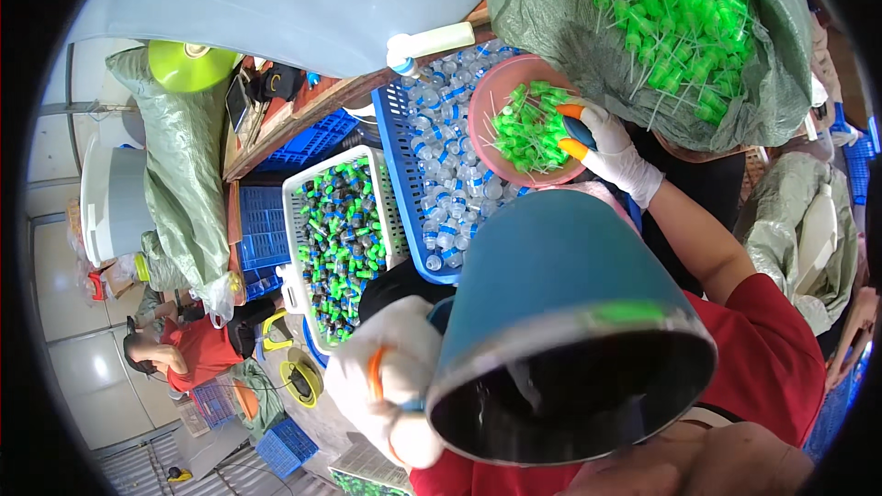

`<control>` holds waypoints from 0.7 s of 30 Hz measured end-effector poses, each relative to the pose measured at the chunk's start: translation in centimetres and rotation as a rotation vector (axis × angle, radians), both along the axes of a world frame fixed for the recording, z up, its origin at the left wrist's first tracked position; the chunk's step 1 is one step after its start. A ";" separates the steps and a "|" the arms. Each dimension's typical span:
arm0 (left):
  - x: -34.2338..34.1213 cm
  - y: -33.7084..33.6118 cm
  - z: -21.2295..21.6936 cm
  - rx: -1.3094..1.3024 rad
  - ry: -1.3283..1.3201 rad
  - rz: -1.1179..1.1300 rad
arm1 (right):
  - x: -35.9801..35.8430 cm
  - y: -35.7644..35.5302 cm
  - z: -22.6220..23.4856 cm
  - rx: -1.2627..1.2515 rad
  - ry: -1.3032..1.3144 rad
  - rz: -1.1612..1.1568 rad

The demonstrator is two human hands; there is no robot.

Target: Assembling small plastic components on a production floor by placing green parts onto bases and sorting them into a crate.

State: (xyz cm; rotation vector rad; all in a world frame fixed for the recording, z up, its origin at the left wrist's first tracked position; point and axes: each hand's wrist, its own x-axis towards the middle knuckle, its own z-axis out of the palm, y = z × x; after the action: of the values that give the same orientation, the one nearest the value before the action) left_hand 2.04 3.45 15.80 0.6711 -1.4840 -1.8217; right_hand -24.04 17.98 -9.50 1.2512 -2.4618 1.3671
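Left hand (386,381), gloved, lower middle of frame: fingers closed round the handle of a teal mug (560,257), as far as we can make out past the glove. The mug is large and near the lens, tilted, its dark metal-lined mouth toward the lower edge; we cannot tell how much it holds.

Right hand (620,152), gloved, orange-tipped, right of centre: fingertips apart, at the edge of a pile of green nozzle pieces (533,119) with thin pale tubes. We cannot tell whether one is pinched between them. The pile sits in a pink bowl (483,96), above centre.

Outward: the bowl overlaps a blue crate (393,156) of clear plastic pieces (446,193) with blue bands. Left of that, a white basket (392,211) of mixed green and dark pieces (335,248). Upper right, a grey-green sack (537,32) opens on a heap of tubed green pieces (675,28).

Progress, by our judgement from fill alone: the basket is well stocked, perhaps the further-along pieces; bowl, crate and sack hold plenty yet to be handled. At this moment the mug occupies one hand.

Far lower left: a co-worker in a red top (204,349).
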 end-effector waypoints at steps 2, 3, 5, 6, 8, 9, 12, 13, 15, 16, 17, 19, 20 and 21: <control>-0.3 -0.2 -1.3 0.154 0.005 -0.042 | -0.3 -0.4 0.1 -0.006 -0.016 0.017; -0.8 0.0 -1.6 0.189 0.007 -0.054 | -0.4 -0.4 0.0 -0.013 -0.030 0.031; -2.2 0.7 -1.5 0.183 0.016 -0.053 | -0.3 -0.4 -0.2 0.002 -0.002 0.024; -3.1 1.1 -1.1 0.167 0.026 -0.053 | -0.3 -0.5 -0.1 -0.001 0.035 0.018; -4.3 1.4 -0.9 0.181 0.032 -0.060 | -0.4 -0.4 -0.2 -0.007 0.029 0.011; -4.7 1.2 -1.2 0.210 0.026 -0.065 | -0.5 -0.4 -0.4 0.010 0.040 0.002; -4.4 0.4 -2.6 0.302 0.133 -0.157 | -0.5 -0.5 -0.5 0.024 0.061 -0.004; -4.3 0.2 -2.9 0.301 0.132 -0.153 | -0.4 -0.6 -0.5 0.021 0.073 -0.004; -4.2 -0.1 -3.3 0.342 0.149 -0.190 | -0.5 -0.5 -0.6 0.019 0.085 -0.002; -4.2 -0.1 -3.4 0.342 0.149 -0.188 | -0.5 -0.5 -0.6 0.015 0.097 0.000; -4.3 -0.1 -3.4 0.331 0.122 -0.167 | -0.5 -0.5 -0.7 0.016 0.096 0.001; -4.2 -0.1 -3.6 0.320 0.096 -0.144 | -0.5 -0.5 -0.7 0.019 0.107 0.003; -4.0 -0.1 -3.8 0.330 0.126 -0.141 | -0.5 -0.5 -0.6 0.017 0.107 0.005; -3.8 -0.1 -4.0 0.340 0.157 -0.138 | -0.4 -0.5 -0.5 0.012 0.099 0.004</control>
State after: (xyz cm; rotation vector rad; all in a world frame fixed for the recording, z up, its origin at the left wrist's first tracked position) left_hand -1.75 3.33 11.80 0.5791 -1.1544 -2.2075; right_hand -24.46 17.50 -10.00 1.2946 -2.4067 1.2608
